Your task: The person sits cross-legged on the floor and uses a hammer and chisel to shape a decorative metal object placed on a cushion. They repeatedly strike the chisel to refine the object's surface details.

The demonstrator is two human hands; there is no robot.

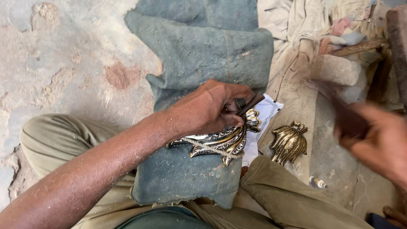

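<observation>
I pin the ornate brass piece (224,142) on the blue-grey cloth pad (199,55) with my left hand (207,108) gripping a dark punch (251,104), while my blurred right hand (377,138) clasps a hammer (339,72), so I judge the chasing is mid-strike and needs a square blow next.

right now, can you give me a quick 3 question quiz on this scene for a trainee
1. True or false: the left hand presses a dark punch against the brass ornament.
2. What does the ornament rest on: A bare floor, B grey-green cloth pad, C wooden block?
3. What lies loose on the floor right of the pad?

Key: 1 true. 2 B. 3 a second brass piece. The right hand is blurred, so its grip is unclear.
</observation>
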